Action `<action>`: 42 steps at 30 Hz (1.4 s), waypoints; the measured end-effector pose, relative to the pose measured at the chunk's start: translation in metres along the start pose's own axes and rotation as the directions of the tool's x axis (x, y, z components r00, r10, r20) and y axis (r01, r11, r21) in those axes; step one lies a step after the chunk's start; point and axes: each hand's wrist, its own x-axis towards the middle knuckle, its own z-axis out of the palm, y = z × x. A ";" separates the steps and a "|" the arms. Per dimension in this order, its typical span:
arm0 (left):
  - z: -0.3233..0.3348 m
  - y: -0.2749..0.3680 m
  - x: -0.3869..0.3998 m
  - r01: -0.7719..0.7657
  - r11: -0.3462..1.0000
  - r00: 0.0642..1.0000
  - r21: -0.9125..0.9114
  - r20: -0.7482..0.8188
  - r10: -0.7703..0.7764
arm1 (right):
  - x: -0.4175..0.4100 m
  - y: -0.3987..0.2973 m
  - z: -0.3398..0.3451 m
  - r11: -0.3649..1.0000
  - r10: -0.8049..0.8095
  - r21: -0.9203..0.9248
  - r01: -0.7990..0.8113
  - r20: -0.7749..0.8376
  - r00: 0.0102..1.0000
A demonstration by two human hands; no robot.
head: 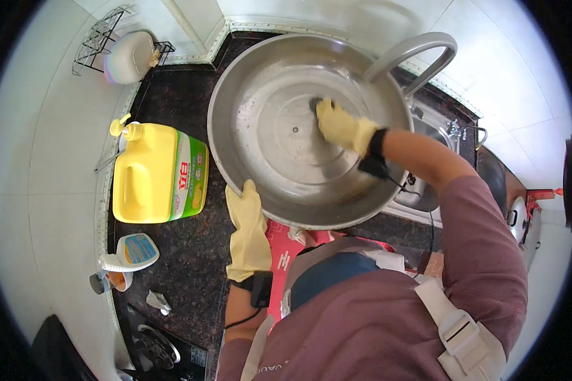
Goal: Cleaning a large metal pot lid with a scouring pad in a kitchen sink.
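Note:
A large round metal wok (286, 109) with a tubular loop handle (422, 50) rests tilted on the dark counter and over the sink's edge. My right hand (345, 124), in a pale yellow rubber glove, is inside the wok, closed on a dark scouring pad (316, 105) pressed to its inner surface; the hand is slightly blurred. My left hand (249, 214), gloved alike, grips the wok's near left rim, its thumb over the edge. Left of the wok lies or stands a big yellow detergent jug (145, 174) with a pump; which one I cannot tell.
A stainless sink (422, 190) with a tap (454, 129) is partly under the wok's right side. A white spray bottle (136, 250), a crumpled wrapper (158, 301) and a gas hob (164, 347) are at the lower left. A wire rack (97, 43) hangs on the wall.

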 end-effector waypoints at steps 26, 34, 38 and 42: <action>0.021 -0.011 -0.040 0.000 0.962 0.992 -0.272 -0.119 -0.034 | -0.061 0.117 -0.075 0.971 -0.238 0.113 0.211 0.382 0.893; -0.005 0.004 -0.005 -0.255 0.960 0.966 -0.117 -0.085 0.246 | -0.145 -0.012 -0.129 0.699 -0.597 0.685 0.206 0.399 0.697; 0.001 0.055 -0.026 -0.344 0.937 0.934 -0.055 -0.121 0.336 | -0.168 -0.053 -0.126 0.505 -0.542 0.729 0.461 -0.148 0.827; -0.030 0.071 -0.018 -0.414 0.910 0.905 -0.002 -0.109 0.411 | -0.141 -0.007 -0.121 0.905 -0.294 0.371 0.208 0.189 0.937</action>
